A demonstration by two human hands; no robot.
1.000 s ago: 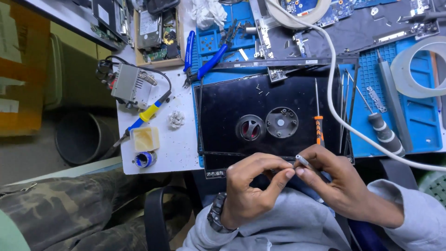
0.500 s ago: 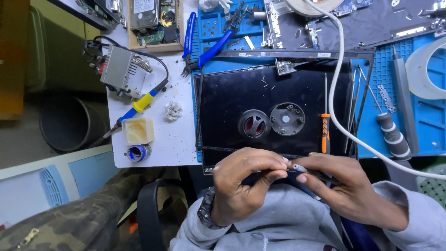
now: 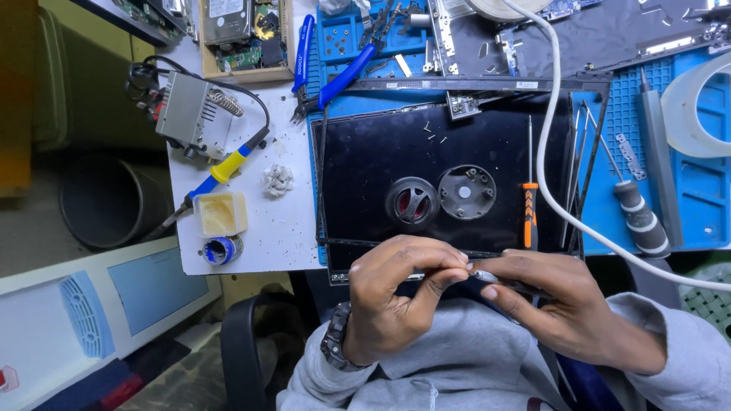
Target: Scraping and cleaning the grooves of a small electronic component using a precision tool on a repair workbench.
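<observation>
Two hands meet near the bench's edge: the left hand (image 3: 396,293) pinches a tiny part against the slim metal tool (image 3: 499,280) the right hand (image 3: 567,304) grips; light, slippery, easily dropped.

On our bench we see a black laptop panel (image 3: 396,160) lying on a blue work mat (image 3: 685,205), with two round fan parts (image 3: 412,204) resting on it side by side. An orange-handled screwdriver (image 3: 530,213) lies just right of them, and a grey-handled screwdriver (image 3: 638,217) sits further right on the mat. A white cable (image 3: 550,152) curves across the panel. To the left stand a soldering station (image 3: 186,110), a yellow-gripped soldering iron (image 3: 225,171), a flux tub (image 3: 221,214) and a solder spool (image 3: 223,249). Blue-handled pliers (image 3: 346,72) lie near the top.
</observation>
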